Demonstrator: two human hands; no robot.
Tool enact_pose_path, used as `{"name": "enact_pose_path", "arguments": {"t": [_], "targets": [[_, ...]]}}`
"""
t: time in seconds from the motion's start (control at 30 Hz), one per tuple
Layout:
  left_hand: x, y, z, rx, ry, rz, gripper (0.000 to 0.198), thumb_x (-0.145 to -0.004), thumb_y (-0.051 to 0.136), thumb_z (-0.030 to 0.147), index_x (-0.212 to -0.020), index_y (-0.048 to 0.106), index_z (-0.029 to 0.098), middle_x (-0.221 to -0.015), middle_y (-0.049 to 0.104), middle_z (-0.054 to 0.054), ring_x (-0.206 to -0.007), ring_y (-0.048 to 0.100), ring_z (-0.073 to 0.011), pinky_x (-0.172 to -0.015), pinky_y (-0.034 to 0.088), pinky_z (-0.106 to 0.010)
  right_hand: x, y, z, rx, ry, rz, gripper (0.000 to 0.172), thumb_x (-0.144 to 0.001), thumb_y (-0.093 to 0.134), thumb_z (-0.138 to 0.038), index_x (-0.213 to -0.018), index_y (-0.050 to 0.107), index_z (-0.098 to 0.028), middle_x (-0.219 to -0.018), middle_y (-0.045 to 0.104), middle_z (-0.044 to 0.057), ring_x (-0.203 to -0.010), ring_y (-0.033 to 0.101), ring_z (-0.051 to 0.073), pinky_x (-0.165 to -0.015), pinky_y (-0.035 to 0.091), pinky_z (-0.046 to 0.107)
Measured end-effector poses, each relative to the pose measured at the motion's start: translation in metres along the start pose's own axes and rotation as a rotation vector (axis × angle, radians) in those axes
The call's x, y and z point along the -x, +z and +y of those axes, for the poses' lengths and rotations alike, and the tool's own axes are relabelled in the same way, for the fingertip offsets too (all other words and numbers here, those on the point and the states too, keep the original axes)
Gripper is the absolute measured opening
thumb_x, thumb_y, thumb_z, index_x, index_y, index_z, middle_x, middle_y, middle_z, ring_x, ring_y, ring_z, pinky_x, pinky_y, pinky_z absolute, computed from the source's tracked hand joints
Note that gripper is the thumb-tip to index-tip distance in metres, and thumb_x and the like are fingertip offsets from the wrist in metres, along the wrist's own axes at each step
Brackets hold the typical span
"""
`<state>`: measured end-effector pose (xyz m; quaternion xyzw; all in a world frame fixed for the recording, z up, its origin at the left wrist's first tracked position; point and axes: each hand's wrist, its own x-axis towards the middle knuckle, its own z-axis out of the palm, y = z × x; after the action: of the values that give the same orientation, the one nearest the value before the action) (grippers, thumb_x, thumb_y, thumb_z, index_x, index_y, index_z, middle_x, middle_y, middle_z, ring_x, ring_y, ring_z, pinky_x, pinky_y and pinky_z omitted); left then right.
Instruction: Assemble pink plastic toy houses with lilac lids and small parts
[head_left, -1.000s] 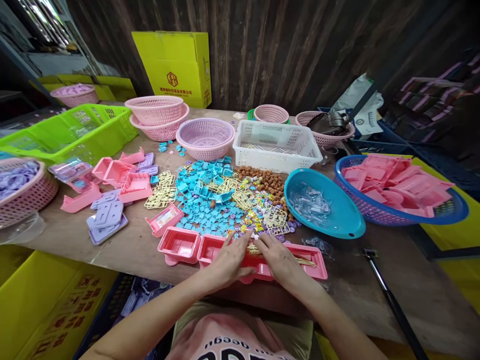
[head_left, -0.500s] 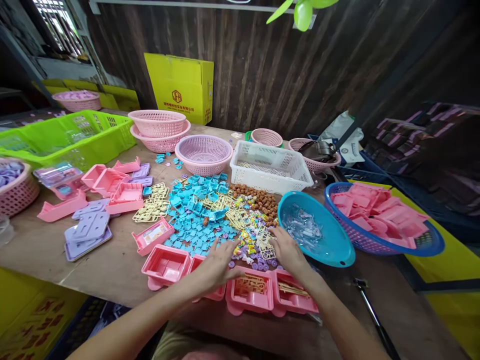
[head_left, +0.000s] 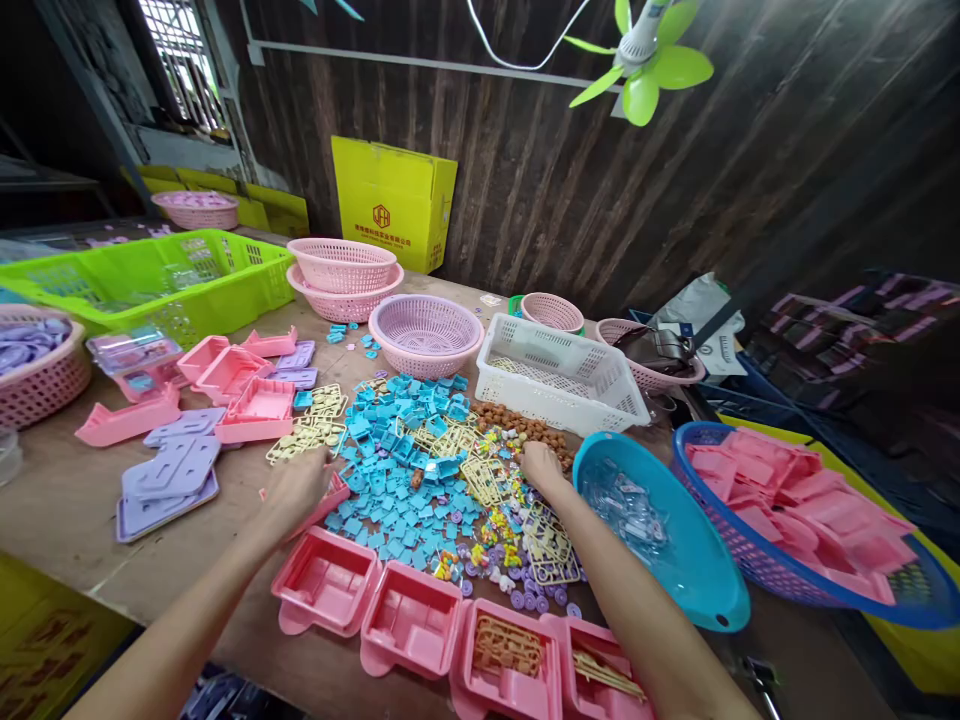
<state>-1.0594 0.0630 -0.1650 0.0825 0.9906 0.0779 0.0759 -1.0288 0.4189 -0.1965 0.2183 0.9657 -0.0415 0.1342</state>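
Note:
My left hand [head_left: 298,488] lies over a small pink tray [head_left: 330,500], beside cream sprue frames [head_left: 315,425]; its fingertips are mostly hidden. My right hand [head_left: 541,466] reaches to the far side of the pile, its fingers curled down at the brown nugget-like pieces [head_left: 514,420]; whatever they hold is hidden. Between the hands spreads a heap of light-blue plastic parts [head_left: 405,470], with purple wheels [head_left: 529,600] in front. Pink boxes stand in a row along the near side: two bare ones [head_left: 412,618], one with orange-tan sprues [head_left: 508,645], one with cream sticks [head_left: 604,672].
A turquoise basin [head_left: 705,570] with clear packets and a blue basket [head_left: 926,590] of pink parts stand right. Behind the pile are a white crate [head_left: 555,400] and pink colanders [head_left: 427,362]. Purple plates [head_left: 172,470] and a green crate [head_left: 225,300] lie left.
My hands have moved apart: the left went left to the small pink tray, the right went forward to the brown pieces. The view has shifted, showing more of the green fan.

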Motion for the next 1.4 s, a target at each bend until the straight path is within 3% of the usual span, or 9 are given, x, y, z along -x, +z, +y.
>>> {"name": "enact_pose_path", "arguments": {"t": [0.1, 0.2, 0.4, 0.53, 0.73, 0.93, 1.03, 1.27, 1.4], "targets": [[-0.006, 0.002, -0.032, -0.014, -0.075, -0.135, 0.017, -0.081, 0.042, 0.022, -0.079, 0.059, 0.017, -0.067, 0.066, -0.007, -0.069, 0.064, -0.0233, -0.056, 0.036, -0.026, 0.002, 0.004, -0.004, 0.016, 0.012, -0.029, 0.027, -0.088, 0.056, -0.031, -0.108, 0.058, -0.012, -0.112, 0.06, 0.009, -0.1, 0.059, 0.02, -0.086, 0.049, 0.041], [-0.007, 0.008, -0.041, 0.032, -0.043, -0.248, 0.013, -0.077, 0.049, 0.026, -0.07, 0.056, 0.018, -0.052, 0.06, -0.001, -0.051, 0.059, -0.0181, -0.048, 0.03, -0.023, 0.006, 0.003, -0.007, 0.016, 0.0, -0.013, 0.026, -0.088, 0.055, -0.031, -0.107, 0.058, -0.013, -0.112, 0.06, 0.009, -0.102, 0.058, 0.02, -0.087, 0.048, 0.041], [-0.006, 0.01, -0.037, 0.016, -0.011, -0.235, 0.01, -0.072, 0.053, 0.023, -0.064, 0.054, 0.018, -0.053, 0.06, -0.002, -0.053, 0.059, -0.0186, -0.049, 0.029, -0.024, 0.009, -0.007, -0.024, -0.024, -0.086, 0.058, 0.027, -0.093, 0.042, -0.032, -0.108, 0.058, -0.015, -0.116, 0.06, 0.011, -0.103, 0.058, 0.02, -0.082, 0.044, 0.031], [-0.008, 0.0, -0.028, -0.016, 0.05, -0.121, 0.018, -0.079, 0.05, 0.03, -0.081, 0.061, 0.016, -0.081, 0.069, -0.01, -0.077, 0.064, -0.0244, -0.062, 0.037, -0.028, 0.016, -0.014, -0.021, -0.025, -0.096, -0.038, 0.031, -0.091, 0.045, -0.04, -0.097, 0.063, -0.017, -0.094, 0.068, 0.009, -0.09, 0.063, 0.02, -0.07, 0.043, 0.027], [-0.024, -0.007, 0.048, 0.034, 0.411, -0.16, 0.026, -0.085, 0.05, 0.031, -0.099, 0.064, 0.015, -0.089, 0.07, -0.008, -0.084, 0.064, -0.0231, -0.075, 0.043, -0.03, 0.049, -0.008, 0.017, 0.088, -0.05, -0.167, 0.022, -0.087, 0.056, -0.032, -0.096, 0.062, -0.012, -0.1, 0.065, 0.007, -0.092, 0.061, 0.018, -0.082, 0.048, 0.036], [-0.039, 0.026, 0.169, 0.04, 0.638, -0.194, 0.032, -0.084, 0.056, 0.034, -0.109, 0.061, 0.014, -0.116, 0.06, -0.013, -0.103, 0.059, -0.0255, -0.086, 0.044, -0.032, 0.081, 0.019, 0.024, 0.139, -0.068, -0.119, 0.034, -0.077, 0.067, -0.016, -0.108, 0.057, -0.009, -0.117, 0.056, 0.013, -0.108, 0.053, 0.025, -0.091, 0.043, 0.042], [-0.043, 0.045, 0.206, 0.029, 0.642, -0.225, 0.037, -0.073, 0.07, 0.032, -0.101, 0.063, 0.008, -0.118, 0.057, -0.019, -0.107, 0.055, -0.0306, -0.089, 0.044, -0.038, 0.085, 0.022, 0.028, 0.097, -0.128, -0.045, 0.047, -0.062, 0.073, -0.006, -0.106, 0.057, -0.008, -0.119, 0.051, 0.02, -0.112, 0.049, 0.031, -0.091, 0.041, 0.039], [-0.055, 0.058, 0.212, 0.181, 0.584, -0.276, 0.024, -0.081, 0.063, 0.027, -0.1, 0.059, 0.012, -0.109, 0.06, -0.008, -0.102, 0.056, -0.0215, -0.089, 0.045, -0.043, 0.08, 0.01, 0.044, -0.141, -0.355, 0.022, 0.005, -0.078, 0.054, -0.014, -0.08, 0.056, -0.018, -0.09, 0.058, 0.007, -0.086, 0.057, 0.021, -0.078, 0.043, 0.032], [-0.054, 0.05, 0.202, 0.372, 0.6, -0.357, 0.014, -0.082, 0.059, 0.023, -0.089, 0.06, 0.011, -0.083, 0.062, -0.004, -0.081, 0.059, -0.0164, -0.076, 0.048, -0.033, 0.072, 0.007, 0.039, -0.346, -0.458, 0.133, 0.014, -0.085, 0.043, -0.023, -0.092, 0.053, -0.018, -0.103, 0.057, 0.01, -0.099, 0.054, 0.021, -0.084, 0.043, 0.034]]}}
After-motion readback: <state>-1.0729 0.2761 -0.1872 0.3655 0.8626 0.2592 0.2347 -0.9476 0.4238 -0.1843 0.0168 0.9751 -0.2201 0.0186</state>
